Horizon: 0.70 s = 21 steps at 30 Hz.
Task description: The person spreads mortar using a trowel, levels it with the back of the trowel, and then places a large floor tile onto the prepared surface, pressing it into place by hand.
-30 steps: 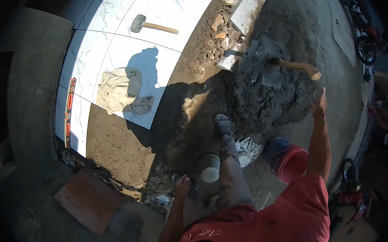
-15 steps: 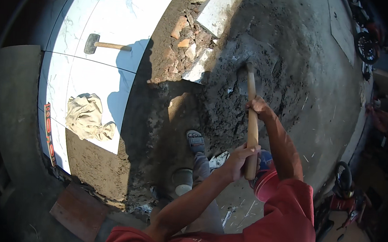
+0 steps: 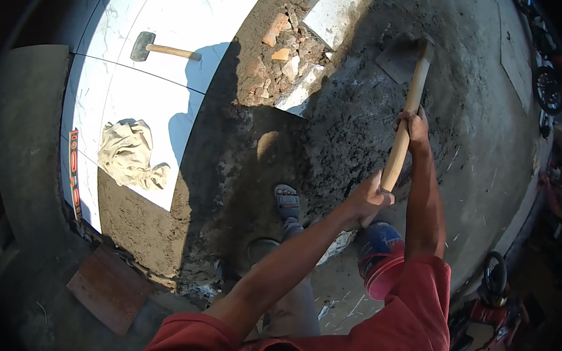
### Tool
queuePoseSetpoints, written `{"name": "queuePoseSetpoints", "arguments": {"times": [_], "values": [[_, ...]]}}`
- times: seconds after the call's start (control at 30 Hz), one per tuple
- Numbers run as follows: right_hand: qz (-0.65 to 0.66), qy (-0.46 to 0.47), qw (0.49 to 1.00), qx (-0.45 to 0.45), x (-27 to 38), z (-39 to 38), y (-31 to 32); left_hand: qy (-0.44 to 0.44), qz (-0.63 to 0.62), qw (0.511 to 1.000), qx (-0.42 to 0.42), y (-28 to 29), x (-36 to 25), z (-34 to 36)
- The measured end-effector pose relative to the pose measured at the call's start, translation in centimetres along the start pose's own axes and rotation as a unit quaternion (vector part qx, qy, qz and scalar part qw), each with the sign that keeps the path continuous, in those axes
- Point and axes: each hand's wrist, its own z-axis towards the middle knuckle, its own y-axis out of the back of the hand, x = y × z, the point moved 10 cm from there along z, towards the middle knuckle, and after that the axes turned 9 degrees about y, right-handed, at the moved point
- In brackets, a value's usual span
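Note:
Both my hands grip the wooden handle of a hoe [image 3: 406, 142]. My left hand [image 3: 369, 198] is wrapped round its lower end, close to my body. Farther up, nearer the blade, my right hand [image 3: 415, 127] closes round the shaft. The wide metal blade [image 3: 401, 58] is at the far end, over or against the far part of a heap of wet grey mortar [image 3: 352, 138]; whether it touches cannot be made out. Below my hands stands a blue and red bucket [image 3: 384, 264].
Left lie white marbled tiles [image 3: 146, 94] with a rubber mallet [image 3: 144, 46], a beige cloth [image 3: 131, 153] and a red spirit level [image 3: 74, 174]. Brick rubble [image 3: 283, 55] and pale slabs [image 3: 341, 13] border the mortar. A motorbike [image 3: 497, 301] stands at right. A brown tile [image 3: 110, 289] lies lower left.
The hoe has swung up and to the right, its blade now farther out and lifted clear of where it was sunk in the mortar. Both hands moved with it, arms stretched more.

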Motion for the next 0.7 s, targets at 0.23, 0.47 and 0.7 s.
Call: {"name": "queuePoseSetpoints", "arguments": {"times": [0.23, 0.47, 0.7], "values": [[-0.048, -0.066, 0.997, 0.008, -2.8, 0.5, -0.6, 0.002, 0.001, 1.000, -0.019, -0.3, 0.9, 1.5], [-0.087, -0.141, 0.985, 0.054, -5.1, -10.0, -1.2, 0.105, -0.005, 0.993, -0.058, -3.7, 4.9, -7.6], [-0.034, -0.276, 0.955, 0.100, -10.5, -15.5, -3.1, 0.182, -0.025, 0.981, -0.057, -4.0, 9.5, -11.9]]}}
